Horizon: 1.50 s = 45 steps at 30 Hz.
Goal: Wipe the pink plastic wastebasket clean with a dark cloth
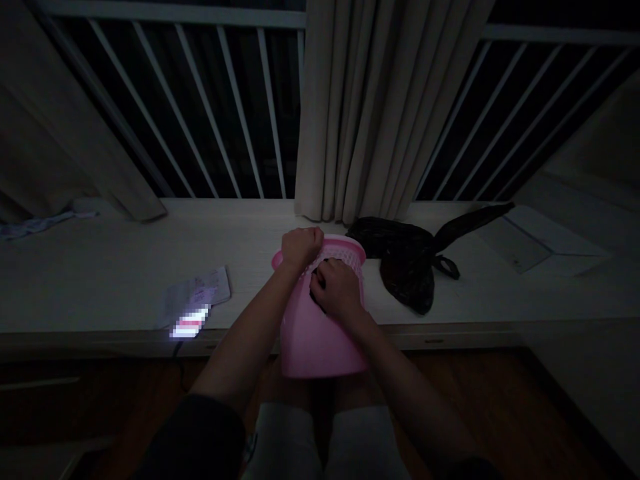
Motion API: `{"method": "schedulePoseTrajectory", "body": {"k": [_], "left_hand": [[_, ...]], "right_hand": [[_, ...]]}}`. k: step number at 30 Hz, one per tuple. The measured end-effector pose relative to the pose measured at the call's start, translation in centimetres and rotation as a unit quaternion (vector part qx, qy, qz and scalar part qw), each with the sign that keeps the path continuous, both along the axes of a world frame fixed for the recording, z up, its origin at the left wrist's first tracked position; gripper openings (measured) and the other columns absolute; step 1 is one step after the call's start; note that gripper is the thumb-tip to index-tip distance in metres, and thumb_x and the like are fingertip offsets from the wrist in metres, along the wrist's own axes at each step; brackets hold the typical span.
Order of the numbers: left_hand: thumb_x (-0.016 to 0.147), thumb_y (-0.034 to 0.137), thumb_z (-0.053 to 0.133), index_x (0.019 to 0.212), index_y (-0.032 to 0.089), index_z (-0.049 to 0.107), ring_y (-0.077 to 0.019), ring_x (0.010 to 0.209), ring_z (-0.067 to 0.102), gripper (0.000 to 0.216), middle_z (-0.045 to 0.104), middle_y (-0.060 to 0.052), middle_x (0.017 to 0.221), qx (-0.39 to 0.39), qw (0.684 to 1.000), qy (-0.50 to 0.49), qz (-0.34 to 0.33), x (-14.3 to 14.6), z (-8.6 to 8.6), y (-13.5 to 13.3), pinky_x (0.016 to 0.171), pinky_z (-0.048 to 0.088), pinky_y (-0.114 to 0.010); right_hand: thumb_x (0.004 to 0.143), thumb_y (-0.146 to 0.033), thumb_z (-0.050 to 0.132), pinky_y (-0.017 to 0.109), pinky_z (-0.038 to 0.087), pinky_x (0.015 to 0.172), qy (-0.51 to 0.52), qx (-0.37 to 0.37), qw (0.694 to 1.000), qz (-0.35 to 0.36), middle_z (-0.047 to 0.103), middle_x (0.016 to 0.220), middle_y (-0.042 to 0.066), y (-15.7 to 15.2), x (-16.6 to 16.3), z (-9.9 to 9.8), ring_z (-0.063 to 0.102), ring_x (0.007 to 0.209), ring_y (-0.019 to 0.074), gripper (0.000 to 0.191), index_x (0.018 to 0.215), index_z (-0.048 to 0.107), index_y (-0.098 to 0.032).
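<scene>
A pink plastic bin with a perforated rim rests against my knees, leaning toward the low white window ledge. My left hand is closed in a fist on the bin's far left rim. My right hand is closed too, knuckles up, pressed at the near rim where something dark shows under its fingers; I cannot make out what it is. The room is dim.
A crumpled black plastic bag lies on the ledge just right of the bin. Papers lie to the left, a flat sheet at far right. A beige curtain hangs behind, before barred windows. Wooden floor lies below.
</scene>
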<state>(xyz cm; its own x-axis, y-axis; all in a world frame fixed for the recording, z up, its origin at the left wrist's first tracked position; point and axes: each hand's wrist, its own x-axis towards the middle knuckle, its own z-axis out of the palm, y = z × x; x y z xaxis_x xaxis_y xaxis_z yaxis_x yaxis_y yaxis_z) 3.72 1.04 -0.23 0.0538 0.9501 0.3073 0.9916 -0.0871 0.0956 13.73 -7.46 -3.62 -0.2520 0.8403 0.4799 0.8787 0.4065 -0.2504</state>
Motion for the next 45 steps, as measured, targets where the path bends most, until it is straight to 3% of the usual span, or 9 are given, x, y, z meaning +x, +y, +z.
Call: {"method": "schedulePoseTrajectory", "body": {"k": [14,22,29,38,45], "left_hand": [[0.095,0.035,0.025,0.096,0.015,0.074,-0.028,0.089,0.068,0.054,0.072,-0.016,0.093,0.007,1.0,-0.021,0.004,0.2,-0.4,0.4,0.076,0.047,-0.037],[0.095,0.037,0.024,0.098,0.014,0.074,-0.027,0.092,0.067,0.055,0.072,-0.016,0.096,-0.005,0.999,-0.042,-0.009,0.5,-0.2,0.4,0.079,0.045,-0.037],[0.095,0.036,0.023,0.1,0.013,0.074,-0.0283,0.093,0.066,0.057,0.072,-0.017,0.096,-0.015,0.999,-0.039,-0.014,0.9,0.0,0.3,0.08,0.045,-0.039],[0.095,0.037,0.023,0.1,0.015,0.074,-0.0269,0.091,0.067,0.056,0.072,-0.016,0.096,-0.002,1.0,-0.024,-0.014,0.7,0.0,0.4,0.078,0.045,-0.037],[0.095,0.038,0.023,0.098,0.015,0.075,-0.027,0.09,0.067,0.056,0.073,-0.016,0.094,0.003,0.999,-0.025,-0.019,0.8,-0.2,0.5,0.077,0.046,-0.036]], "right_hand": [[0.083,-0.022,0.055,0.031,0.029,0.066,0.003,0.005,0.999,0.039,0.059,0.078,0.004,-3.2,0.3,-0.8,0.049,0.075,0.0184,0.011,0.073,0.057,-0.019],[0.08,-0.02,0.057,0.031,0.029,0.066,0.028,0.037,0.997,0.066,0.056,0.071,0.003,-7.1,0.9,-2.3,0.048,0.071,0.0174,0.013,0.067,0.054,-0.02],[0.083,-0.023,0.053,0.031,0.032,0.065,0.079,0.063,0.993,0.063,0.052,0.067,0.002,-8.6,2.1,-3.6,0.047,0.068,0.017,0.02,0.064,0.051,-0.021],[0.084,-0.022,0.052,0.031,0.035,0.066,0.031,0.051,0.996,0.068,0.055,0.069,0.003,-7.9,2.2,-2.1,0.049,0.07,0.0179,0.018,0.067,0.053,-0.021],[0.084,-0.024,0.056,0.03,0.032,0.063,0.004,-0.035,0.999,0.001,0.058,0.071,0.002,-6.1,0.9,0.4,0.052,0.069,0.0167,0.018,0.067,0.053,-0.021]]}}
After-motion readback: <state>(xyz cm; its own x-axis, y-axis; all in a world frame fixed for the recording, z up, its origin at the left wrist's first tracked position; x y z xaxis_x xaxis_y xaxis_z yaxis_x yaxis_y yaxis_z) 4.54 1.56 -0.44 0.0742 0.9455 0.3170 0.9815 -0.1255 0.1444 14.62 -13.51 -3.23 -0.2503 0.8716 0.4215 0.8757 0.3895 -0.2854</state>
